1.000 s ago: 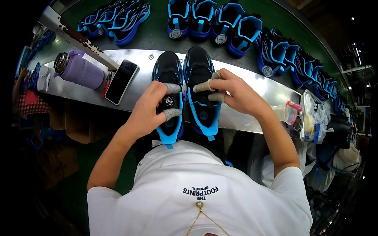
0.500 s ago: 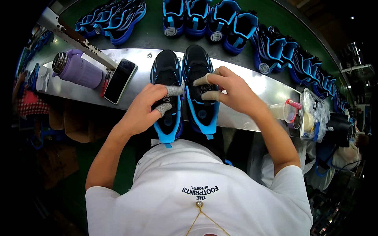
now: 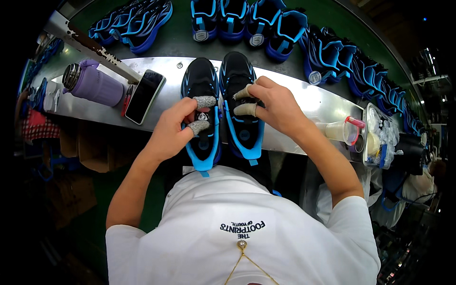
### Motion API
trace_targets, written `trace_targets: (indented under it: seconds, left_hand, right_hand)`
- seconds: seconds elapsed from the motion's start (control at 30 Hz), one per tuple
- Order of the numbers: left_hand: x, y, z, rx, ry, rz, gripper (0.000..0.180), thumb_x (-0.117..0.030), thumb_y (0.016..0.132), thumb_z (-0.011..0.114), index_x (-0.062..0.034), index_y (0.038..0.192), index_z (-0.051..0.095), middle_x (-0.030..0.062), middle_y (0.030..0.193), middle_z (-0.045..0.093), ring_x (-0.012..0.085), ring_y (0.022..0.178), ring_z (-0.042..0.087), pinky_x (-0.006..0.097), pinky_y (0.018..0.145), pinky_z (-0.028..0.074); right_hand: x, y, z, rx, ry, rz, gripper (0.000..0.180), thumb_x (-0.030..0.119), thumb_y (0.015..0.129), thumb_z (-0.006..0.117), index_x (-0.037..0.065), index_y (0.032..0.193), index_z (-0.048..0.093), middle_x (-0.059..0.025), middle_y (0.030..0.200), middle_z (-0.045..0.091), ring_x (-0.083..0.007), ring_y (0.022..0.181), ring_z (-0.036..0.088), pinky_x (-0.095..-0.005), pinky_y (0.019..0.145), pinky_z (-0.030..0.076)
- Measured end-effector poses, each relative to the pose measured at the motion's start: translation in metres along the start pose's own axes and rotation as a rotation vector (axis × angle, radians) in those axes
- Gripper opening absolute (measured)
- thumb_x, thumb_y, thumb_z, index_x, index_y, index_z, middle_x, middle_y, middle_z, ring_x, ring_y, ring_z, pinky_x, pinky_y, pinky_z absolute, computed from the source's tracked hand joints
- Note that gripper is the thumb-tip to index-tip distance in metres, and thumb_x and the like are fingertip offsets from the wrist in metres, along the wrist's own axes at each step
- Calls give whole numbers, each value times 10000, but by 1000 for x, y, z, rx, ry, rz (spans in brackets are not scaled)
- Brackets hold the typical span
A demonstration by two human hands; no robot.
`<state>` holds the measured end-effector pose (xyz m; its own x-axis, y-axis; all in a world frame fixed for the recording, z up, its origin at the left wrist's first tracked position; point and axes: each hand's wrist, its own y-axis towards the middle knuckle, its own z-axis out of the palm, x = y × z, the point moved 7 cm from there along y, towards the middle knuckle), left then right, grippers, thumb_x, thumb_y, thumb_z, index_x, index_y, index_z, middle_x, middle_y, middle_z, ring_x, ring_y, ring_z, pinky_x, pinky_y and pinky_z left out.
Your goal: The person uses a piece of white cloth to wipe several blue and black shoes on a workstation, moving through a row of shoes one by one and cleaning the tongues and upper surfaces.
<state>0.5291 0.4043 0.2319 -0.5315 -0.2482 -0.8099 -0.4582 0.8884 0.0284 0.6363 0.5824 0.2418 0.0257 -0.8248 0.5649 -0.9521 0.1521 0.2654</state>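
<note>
Two black sneakers with bright blue trim stand side by side before me, toes pointing away: a left sneaker (image 3: 200, 71) and a right sneaker (image 3: 237, 66). Grey covers wrap the thumb and index finger of my left hand (image 3: 176, 124). These fingertips grip the left shoe's tongue (image 3: 203, 116) from both sides, a round badge showing between them. My right hand (image 3: 275, 104) wears beige finger covers and pinches around the right shoe's tongue (image 3: 243, 101). What lies under those fingertips is partly hidden.
Behind the metal ledge (image 3: 285, 135) stand several more black-and-blue sneakers (image 3: 232, 23). On the left lie a phone (image 3: 145, 97), a purple flask (image 3: 97, 85) and a red-handled tool (image 3: 127, 100). A plastic cup (image 3: 336, 131) and a bag-filled tray (image 3: 365, 142) are at right.
My left fingers have shifted on the left shoe's tongue, and its badge shows more plainly. My right fingertips have moved slightly left and away from me. Both shoes stay nearly in place.
</note>
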Motion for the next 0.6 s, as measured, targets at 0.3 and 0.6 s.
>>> trace_targets:
  seconds: [0.3, 0.6]
  left_hand:
    - [-15, 0, -1, 63, 170, -3, 355, -85, 787, 718, -6, 1117, 617, 127, 994, 576, 286, 910, 539, 356, 786, 464]
    - [-97, 9, 12, 9, 514, 504, 340, -97, 713, 737, -26, 1020, 609, 112, 842, 584, 306, 791, 574, 391, 715, 463]
  right_hand:
    - [-3, -8, 3, -47, 22, 30, 293, 301, 791, 775, 215, 1069, 733, -82, 845, 588, -263, 818, 618, -369, 694, 507]
    - [80, -34, -13, 161, 92, -311, 337, 66, 824, 654, 115, 1143, 558, -138, 879, 588, -341, 829, 626, -430, 694, 519]
